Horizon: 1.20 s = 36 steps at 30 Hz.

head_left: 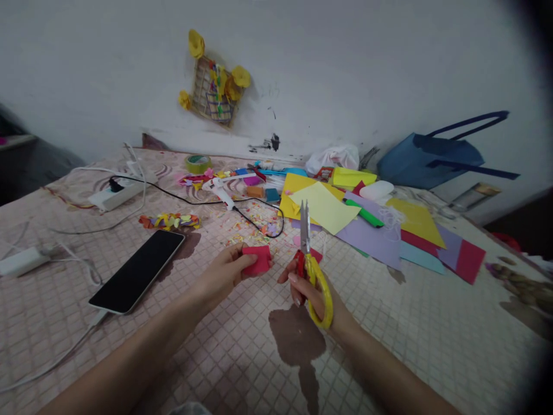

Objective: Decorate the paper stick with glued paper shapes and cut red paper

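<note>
Between the thumb and fingers of my left hand (227, 266) is a small piece of red paper (257, 260), held above the table. My right hand (322, 300) grips a pair of scissors (305, 230) with yellow and red handles, the blades pointing up and away from me. The blades look nearly together and stand apart from the paper. Another bit of red paper (317, 255) shows just behind the scissors. Beyond my hands, tiny paper scraps (254, 226) are scattered on the tablecloth.
A phone (138, 272) on a cable lies left, near a power strip (123, 191). A white glue gun (220, 193) trails a black cord across the middle. Coloured paper sheets (371, 245), a green marker (364, 213) and a blue bag (427, 161) are at right. Tape (197, 163) sits behind.
</note>
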### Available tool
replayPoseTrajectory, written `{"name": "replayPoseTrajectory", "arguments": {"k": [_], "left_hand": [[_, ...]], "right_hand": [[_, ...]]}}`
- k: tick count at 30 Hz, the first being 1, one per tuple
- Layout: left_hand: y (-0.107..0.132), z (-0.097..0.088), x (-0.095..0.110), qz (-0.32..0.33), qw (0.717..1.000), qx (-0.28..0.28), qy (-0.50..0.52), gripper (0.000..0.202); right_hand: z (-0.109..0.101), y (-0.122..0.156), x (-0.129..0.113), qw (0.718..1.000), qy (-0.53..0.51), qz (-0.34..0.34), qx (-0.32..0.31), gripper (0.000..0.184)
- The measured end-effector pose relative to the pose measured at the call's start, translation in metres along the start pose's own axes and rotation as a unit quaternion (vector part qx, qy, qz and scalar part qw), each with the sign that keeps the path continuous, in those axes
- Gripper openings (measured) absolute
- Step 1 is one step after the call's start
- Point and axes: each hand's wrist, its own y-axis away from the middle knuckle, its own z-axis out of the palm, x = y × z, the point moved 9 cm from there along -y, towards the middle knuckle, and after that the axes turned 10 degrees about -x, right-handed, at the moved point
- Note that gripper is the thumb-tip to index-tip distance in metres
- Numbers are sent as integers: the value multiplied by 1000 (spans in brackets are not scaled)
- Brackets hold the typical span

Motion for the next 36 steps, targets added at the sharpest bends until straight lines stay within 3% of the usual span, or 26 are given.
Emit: {"name": "replayPoseTrajectory", "arguments": {"k": [5,9,15,18,22,30,33,36], "left_hand": [[-1,-7,2,2,999,24,-34,21],[-1,-11,3,6,998,47,-39,20],[-1,-13,0,2,998,49,-33,19],[-2,-12,-3,-10,998,45,-38,18],[-1,-10,-3,-14,998,46,-46,16],[-2,-5,-11,-48,995,23,-90,21],[-3,-4,-16,-65,992,18,-110,23],[-3,-3,-17,-63,989,13,-130,23]], "right_hand": [[8,3,-10,996,85,11,-18,23],[-1,3,-12,983,183,22,-2,23],[-32,-1,-22,887,458,48,43,25],[-45,-1,-28,842,533,53,70,34],[-60,-2,-26,804,584,76,81,35],[-82,-5,-24,806,583,83,58,42],[-85,-2,-30,809,580,82,46,31],[-95,1,-38,797,593,82,74,23]]}}
